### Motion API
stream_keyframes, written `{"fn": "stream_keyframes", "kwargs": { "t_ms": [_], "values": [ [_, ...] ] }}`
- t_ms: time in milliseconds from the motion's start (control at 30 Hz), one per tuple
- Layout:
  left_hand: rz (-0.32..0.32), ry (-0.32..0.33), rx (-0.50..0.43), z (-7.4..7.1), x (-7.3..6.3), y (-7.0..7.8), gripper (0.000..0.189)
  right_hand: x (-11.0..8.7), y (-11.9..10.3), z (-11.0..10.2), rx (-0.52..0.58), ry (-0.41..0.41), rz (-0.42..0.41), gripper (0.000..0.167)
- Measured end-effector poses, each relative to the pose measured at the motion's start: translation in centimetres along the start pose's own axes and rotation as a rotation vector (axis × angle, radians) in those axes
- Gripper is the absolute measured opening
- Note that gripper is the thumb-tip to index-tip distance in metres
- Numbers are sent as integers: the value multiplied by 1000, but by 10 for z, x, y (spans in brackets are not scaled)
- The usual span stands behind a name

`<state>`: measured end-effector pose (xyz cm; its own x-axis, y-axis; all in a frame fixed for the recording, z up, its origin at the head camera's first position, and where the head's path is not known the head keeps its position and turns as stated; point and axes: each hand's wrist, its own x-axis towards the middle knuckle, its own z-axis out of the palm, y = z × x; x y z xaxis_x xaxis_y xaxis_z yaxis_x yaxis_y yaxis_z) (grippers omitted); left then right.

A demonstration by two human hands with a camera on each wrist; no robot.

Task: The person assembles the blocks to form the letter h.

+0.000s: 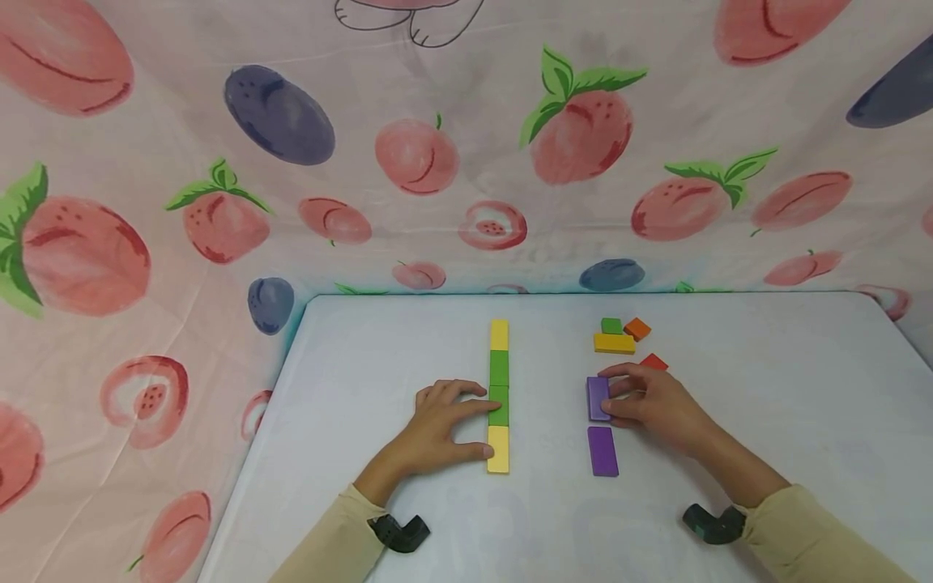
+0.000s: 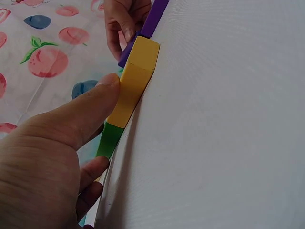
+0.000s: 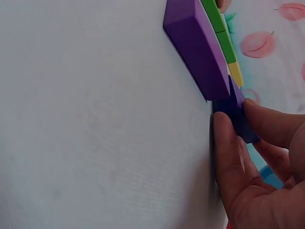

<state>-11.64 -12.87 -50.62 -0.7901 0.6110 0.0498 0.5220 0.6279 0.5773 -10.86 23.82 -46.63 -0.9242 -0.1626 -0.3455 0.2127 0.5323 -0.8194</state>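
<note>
A straight row of blocks lies on the white table: a yellow block at the far end, two green blocks in the middle and another yellow block at the near end. My left hand rests along the row's left side, its thumb touching the near yellow block and its index finger on the nearer green one. To the right, my right hand pinches a purple block between thumb and fingers. Just in front of it lies a second purple block; in the right wrist view it partly covers the held one.
Beyond my right hand sit a small green block, an orange block and a long yellow block. A red block shows partly behind the hand. Fruit-printed cloth rises behind the table's back edge.
</note>
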Motion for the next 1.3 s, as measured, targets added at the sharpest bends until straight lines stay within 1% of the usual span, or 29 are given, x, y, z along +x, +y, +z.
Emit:
{"fn": "stream_keyframes", "kwargs": {
  "t_ms": [100,200,467,567,700,767,867,1000,1100,1300],
  "values": [
    [-1,0,2,0,0,1,62,1,0,1,-89,26,-11,52],
    [-3,-1,5,0,0,1,62,2,1,2,-152,49,-21,51],
    [-14,-10,2,-1,0,3,61,3,4,1,-187,57,-53,51],
    [-14,-11,7,-1,0,3,61,3,3,-1,-271,78,-95,49],
    [-11,-8,13,-1,0,3,61,2,2,-6,-394,119,-198,47],
    [-10,-6,12,-1,0,3,61,2,2,-8,-445,127,-250,48],
    [-10,-7,8,-1,0,3,61,2,2,-11,-517,126,-303,51],
    [-10,-6,5,-1,0,3,61,3,3,-11,-605,115,-332,57],
    [-12,-4,5,-1,1,3,61,3,5,-10,-662,122,-353,58],
    [-18,-3,11,0,1,1,61,3,6,-8,-684,122,-368,55]
  ]
}}
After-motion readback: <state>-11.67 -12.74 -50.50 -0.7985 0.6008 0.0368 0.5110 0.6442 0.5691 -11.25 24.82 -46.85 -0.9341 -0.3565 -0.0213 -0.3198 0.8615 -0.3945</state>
